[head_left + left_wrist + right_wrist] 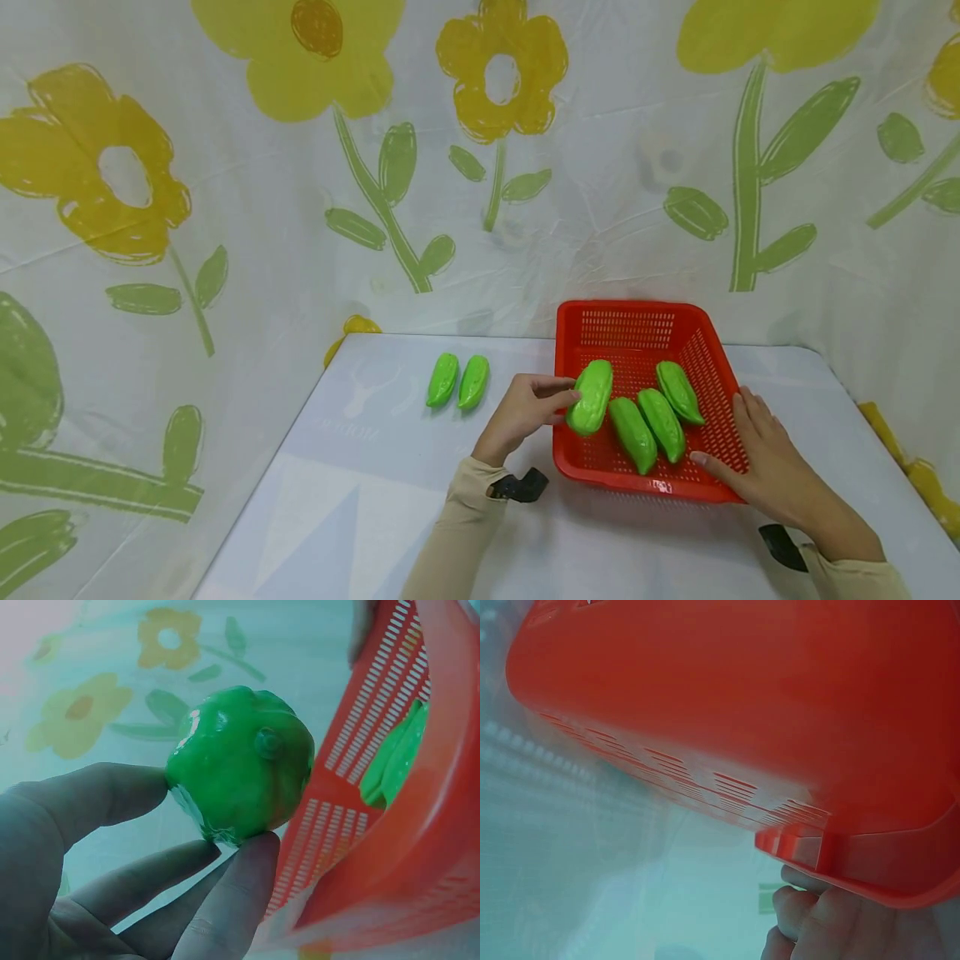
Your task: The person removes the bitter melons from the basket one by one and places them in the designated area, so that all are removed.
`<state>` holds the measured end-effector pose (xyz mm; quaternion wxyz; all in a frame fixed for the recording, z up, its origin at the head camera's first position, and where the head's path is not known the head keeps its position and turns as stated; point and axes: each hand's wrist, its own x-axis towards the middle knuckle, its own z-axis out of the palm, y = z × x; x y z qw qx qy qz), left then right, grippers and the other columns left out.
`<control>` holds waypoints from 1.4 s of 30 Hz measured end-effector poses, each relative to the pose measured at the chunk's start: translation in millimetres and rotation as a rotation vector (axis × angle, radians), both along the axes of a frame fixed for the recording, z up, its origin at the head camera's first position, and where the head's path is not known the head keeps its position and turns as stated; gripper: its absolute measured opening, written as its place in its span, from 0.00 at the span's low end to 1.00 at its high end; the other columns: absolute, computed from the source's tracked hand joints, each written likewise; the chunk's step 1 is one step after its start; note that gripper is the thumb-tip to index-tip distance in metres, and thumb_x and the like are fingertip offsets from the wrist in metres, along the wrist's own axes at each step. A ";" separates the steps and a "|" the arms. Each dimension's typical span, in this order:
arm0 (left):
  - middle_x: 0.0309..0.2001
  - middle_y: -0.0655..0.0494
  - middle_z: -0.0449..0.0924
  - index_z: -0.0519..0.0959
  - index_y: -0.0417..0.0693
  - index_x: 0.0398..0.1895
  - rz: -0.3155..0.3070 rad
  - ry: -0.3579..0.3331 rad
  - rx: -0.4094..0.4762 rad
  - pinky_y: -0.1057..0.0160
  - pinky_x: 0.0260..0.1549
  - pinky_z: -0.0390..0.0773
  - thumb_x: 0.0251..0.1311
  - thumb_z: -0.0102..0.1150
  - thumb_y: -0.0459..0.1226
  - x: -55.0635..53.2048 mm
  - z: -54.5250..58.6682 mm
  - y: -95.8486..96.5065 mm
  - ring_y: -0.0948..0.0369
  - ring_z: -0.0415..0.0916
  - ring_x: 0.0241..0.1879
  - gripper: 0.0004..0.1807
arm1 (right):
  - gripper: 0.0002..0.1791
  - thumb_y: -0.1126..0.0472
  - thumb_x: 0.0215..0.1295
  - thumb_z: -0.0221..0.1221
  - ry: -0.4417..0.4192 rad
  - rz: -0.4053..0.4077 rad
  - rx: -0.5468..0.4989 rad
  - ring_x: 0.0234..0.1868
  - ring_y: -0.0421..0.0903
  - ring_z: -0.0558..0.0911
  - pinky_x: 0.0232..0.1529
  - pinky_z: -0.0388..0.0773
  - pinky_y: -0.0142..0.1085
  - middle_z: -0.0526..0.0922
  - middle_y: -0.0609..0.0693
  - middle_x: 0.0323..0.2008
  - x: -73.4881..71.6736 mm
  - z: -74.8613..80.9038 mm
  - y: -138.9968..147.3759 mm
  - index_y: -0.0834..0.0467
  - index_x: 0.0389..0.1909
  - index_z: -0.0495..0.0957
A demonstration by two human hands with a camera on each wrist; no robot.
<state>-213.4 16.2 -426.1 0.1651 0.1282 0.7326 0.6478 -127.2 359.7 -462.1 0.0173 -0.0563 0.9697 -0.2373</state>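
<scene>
My left hand pinches a bright green, ridged toy vegetable between thumb and fingers, over the left side of a red plastic basket. In the left wrist view its rounded, lobed end with a small stem nub faces the camera. Several similar green vegetables lie inside the basket. My right hand rests at the basket's right front corner, fingers extended along the right rim and thumb reaching over the front part. In the right wrist view, its fingers show beside the rim.
Two more green vegetables lie side by side on the white patterned table, left of the basket. Behind the table hangs a white curtain with yellow flowers. The basket stands near the table's back edge.
</scene>
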 end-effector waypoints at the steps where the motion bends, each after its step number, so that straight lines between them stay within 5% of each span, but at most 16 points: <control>1: 0.53 0.47 0.88 0.85 0.42 0.58 0.005 -0.004 0.008 0.56 0.48 0.88 0.67 0.67 0.42 -0.6 0.1 -1.7 0.59 0.88 0.47 0.20 | 0.69 0.31 0.64 0.60 0.000 -0.001 -0.001 0.80 0.75 0.35 0.73 0.41 0.77 0.31 0.74 0.81 0.0 0.0 -0.3 0.69 0.81 0.28; 13: 0.56 0.43 0.87 0.84 0.39 0.59 0.044 -0.018 0.080 0.55 0.47 0.89 0.68 0.66 0.39 -5.9 0.1 -19.9 0.59 0.87 0.47 0.20 | 0.67 0.32 0.66 0.59 0.032 0.004 -0.014 0.81 0.74 0.34 0.77 0.31 0.71 0.32 0.73 0.81 0.5 -3.3 -0.1 0.69 0.81 0.29; 42: 0.60 0.39 0.82 0.81 0.35 0.61 0.142 -0.010 0.102 0.53 0.52 0.87 0.70 0.62 0.37 -18.5 -2.6 -68.5 0.62 0.85 0.47 0.21 | 0.69 0.30 0.64 0.59 -0.010 -0.003 0.019 0.80 0.75 0.35 0.66 0.52 0.81 0.30 0.73 0.81 -0.3 1.3 0.4 0.68 0.81 0.28</control>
